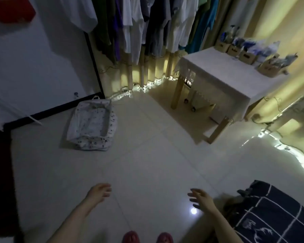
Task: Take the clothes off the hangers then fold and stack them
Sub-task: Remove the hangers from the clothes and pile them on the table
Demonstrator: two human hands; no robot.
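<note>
Tiled floor [147, 163], dim.
Speckled fabric basket [91, 125] at 10 o'clock; cloth-covered table [223, 71] at 2 o'clock, cardboard boxes [247, 56] on its far edge; dark checked fabric [279, 213] at 5 o'clock.

Both bare arms reach forward, left hand [99, 191] loosely curled, right hand [201, 199] with fingers [193, 194] spread, both empty.

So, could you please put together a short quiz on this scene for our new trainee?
1. What stands in a row along the far edge of the table?
2. True or false: the left hand and the right hand each hold a garment.
3. Where is the white fabric basket? A on the table; B on the floor; C in the right hand.
Key: 1 brown boxes; 2 false, both hands are empty; 3 B.
</note>
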